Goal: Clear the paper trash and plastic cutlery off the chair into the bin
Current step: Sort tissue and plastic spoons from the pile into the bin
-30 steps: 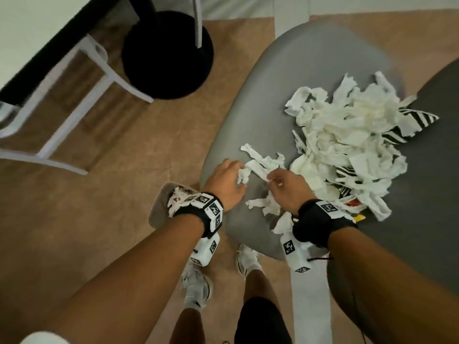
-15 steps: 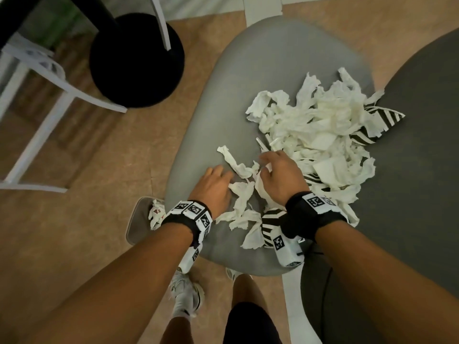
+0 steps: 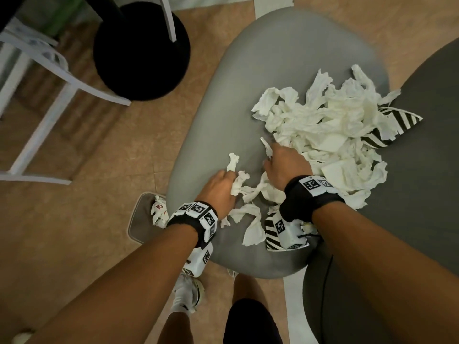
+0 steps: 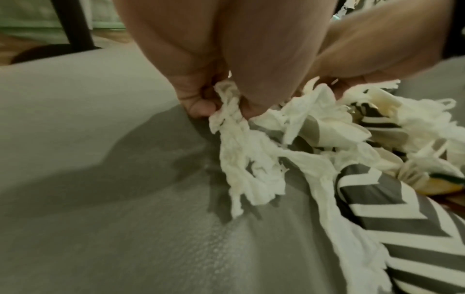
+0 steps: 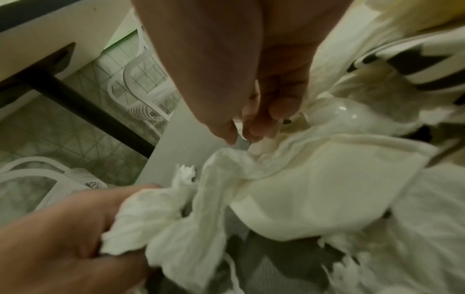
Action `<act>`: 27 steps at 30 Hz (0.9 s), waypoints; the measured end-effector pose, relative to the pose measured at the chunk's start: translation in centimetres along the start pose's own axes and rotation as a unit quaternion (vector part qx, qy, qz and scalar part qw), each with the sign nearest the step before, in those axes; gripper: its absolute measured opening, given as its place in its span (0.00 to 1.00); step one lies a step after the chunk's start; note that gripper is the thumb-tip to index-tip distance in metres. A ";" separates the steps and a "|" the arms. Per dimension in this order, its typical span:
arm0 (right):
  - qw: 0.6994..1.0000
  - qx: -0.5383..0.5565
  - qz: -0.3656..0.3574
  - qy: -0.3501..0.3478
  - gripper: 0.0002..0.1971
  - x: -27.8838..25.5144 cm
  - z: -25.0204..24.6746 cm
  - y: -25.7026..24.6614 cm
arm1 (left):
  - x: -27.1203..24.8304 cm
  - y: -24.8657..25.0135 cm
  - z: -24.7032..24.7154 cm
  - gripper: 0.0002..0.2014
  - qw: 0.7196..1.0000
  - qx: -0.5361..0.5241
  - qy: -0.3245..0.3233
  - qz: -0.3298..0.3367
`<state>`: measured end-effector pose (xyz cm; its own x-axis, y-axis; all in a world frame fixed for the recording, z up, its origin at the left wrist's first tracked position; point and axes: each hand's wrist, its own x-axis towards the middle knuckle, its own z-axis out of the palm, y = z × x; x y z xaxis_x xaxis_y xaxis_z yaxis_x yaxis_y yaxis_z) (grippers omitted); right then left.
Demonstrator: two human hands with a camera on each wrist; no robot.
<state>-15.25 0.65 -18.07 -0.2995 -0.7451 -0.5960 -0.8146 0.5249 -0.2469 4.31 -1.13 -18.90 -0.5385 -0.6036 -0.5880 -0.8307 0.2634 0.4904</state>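
A heap of torn white paper scraps (image 3: 330, 135) with striped napkins (image 3: 397, 120) covers the right half of the grey chair seat (image 3: 285, 58). My left hand (image 3: 232, 180) grips a twisted paper scrap (image 4: 241, 151) near the seat's front, fingers curled round it (image 4: 201, 103). At the heap's near edge my right hand (image 3: 269, 155) pinches a white plastic cutlery handle (image 3: 264, 144). In the right wrist view a plastic spoon bowl (image 5: 352, 115) lies in the paper just beyond my fingers (image 5: 251, 131). The bin (image 3: 139, 219) stands on the floor by the seat's front left edge.
Crumpled paper (image 3: 159, 212) lies in the bin. A black round table base (image 3: 141, 53) and a white chair frame (image 3: 49, 95) stand on the floor to the left. A dark grey seat (image 3: 422, 194) adjoins on the right. My legs and shoe (image 3: 188, 294) are below the chair's front.
My left hand, lying flat on loose scraps half a second ago, now has its fingers curled round one. The right hand has stayed at the heap's edge, holding the cutlery handle.
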 end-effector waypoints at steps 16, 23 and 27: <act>0.994 -0.103 -0.044 0.020 0.14 -1.5 1.9 -3.6 | -3.4 -2.8 -2.9 0.12 0.960 -0.229 0.097 -0.131; 0.987 -0.127 -0.083 0.046 0.15 -3.0 2.9 -5.5 | -5.0 -5.6 -2.0 0.10 0.956 -0.221 0.134 -0.140; 0.986 -0.158 -0.049 0.019 0.16 -2.9 3.2 -6.0 | -6.1 -6.9 -1.8 0.09 0.939 -0.270 0.142 -0.157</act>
<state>-7.89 1.01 -17.32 -0.2255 -0.8042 -0.5499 -0.9529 0.2995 -0.0473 13.62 -0.60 -17.53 -0.1556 -0.7835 -0.6016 -0.7081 -0.3362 0.6210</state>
